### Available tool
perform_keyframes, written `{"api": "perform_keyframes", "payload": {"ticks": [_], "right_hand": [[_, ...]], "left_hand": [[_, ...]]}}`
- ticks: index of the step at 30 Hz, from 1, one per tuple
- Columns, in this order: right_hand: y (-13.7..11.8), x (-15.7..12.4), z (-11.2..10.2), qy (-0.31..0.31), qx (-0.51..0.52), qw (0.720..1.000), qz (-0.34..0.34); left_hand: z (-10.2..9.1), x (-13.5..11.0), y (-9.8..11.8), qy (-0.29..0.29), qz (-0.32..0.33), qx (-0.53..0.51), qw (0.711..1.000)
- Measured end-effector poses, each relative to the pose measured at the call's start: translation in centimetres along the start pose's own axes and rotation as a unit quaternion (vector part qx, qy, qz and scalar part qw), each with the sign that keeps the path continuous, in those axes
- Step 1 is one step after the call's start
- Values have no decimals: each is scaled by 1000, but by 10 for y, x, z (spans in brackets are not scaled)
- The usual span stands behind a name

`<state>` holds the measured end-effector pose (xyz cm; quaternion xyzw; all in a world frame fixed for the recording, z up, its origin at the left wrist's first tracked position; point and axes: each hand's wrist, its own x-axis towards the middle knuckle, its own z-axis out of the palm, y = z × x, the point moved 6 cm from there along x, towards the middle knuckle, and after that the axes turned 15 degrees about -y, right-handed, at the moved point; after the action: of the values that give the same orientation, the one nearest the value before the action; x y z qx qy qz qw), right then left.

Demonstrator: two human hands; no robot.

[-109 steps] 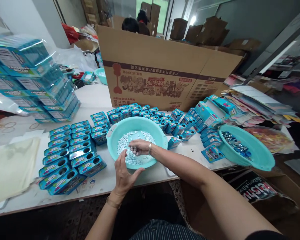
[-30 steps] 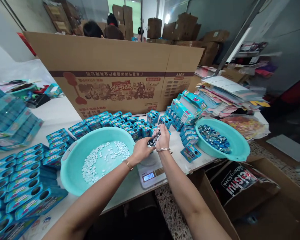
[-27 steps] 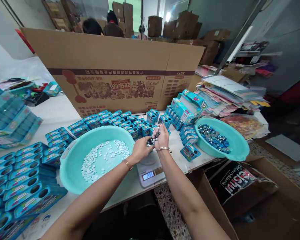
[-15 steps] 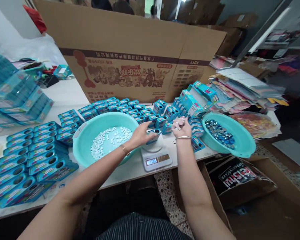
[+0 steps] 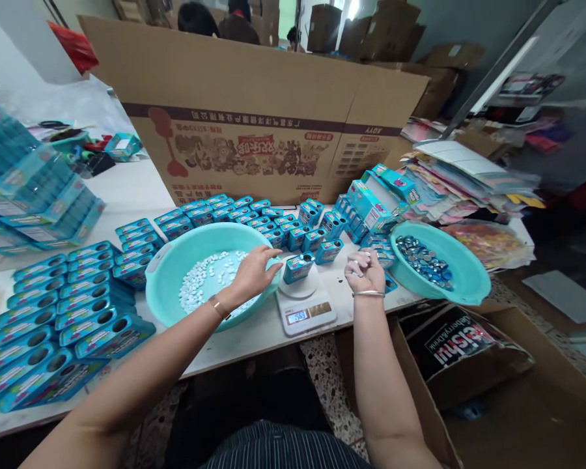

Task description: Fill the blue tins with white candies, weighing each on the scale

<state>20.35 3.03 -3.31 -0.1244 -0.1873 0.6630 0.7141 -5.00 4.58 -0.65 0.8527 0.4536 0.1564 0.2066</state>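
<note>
A small blue box (image 5: 298,268) with a round hole in its top stands upright on the white digital scale (image 5: 306,318), whose display is lit. White tablets show at the box's opening. My left hand (image 5: 254,277) is over the right rim of the turquoise basin (image 5: 157,294), fingers stretched and thumb apart, with nothing visible in it. Inside that basin lie many white tablets (image 5: 195,283). Right of the scale, my right hand (image 5: 365,272) is turned palm up with its fingers curled around several white tablets.
Rows of blue boxes (image 5: 95,299) fill the left side and the back of the table. A second turquoise basin (image 5: 469,273) holds shiny blue and silver lids (image 5: 422,257). A tall cardboard carton (image 5: 254,78) stands behind. An open carton (image 5: 532,404) sits at the lower right.
My left hand has drawn back left from the box on the scale to the basin's rim. My right hand has moved slightly right and down, still curled around tablets. The scale reading has changed.
</note>
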Motion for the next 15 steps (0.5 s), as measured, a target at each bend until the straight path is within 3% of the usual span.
{"api": "perform_keyframes", "payload": {"ticks": [5,15], "right_hand": [[2,-3,-7,14,5,1000,-3],[16,-1,-17,45,-10,999,5]], "left_hand": [[5,10,9,-4,20,25,999],[22,36,25,-68,58,71,993]]}}
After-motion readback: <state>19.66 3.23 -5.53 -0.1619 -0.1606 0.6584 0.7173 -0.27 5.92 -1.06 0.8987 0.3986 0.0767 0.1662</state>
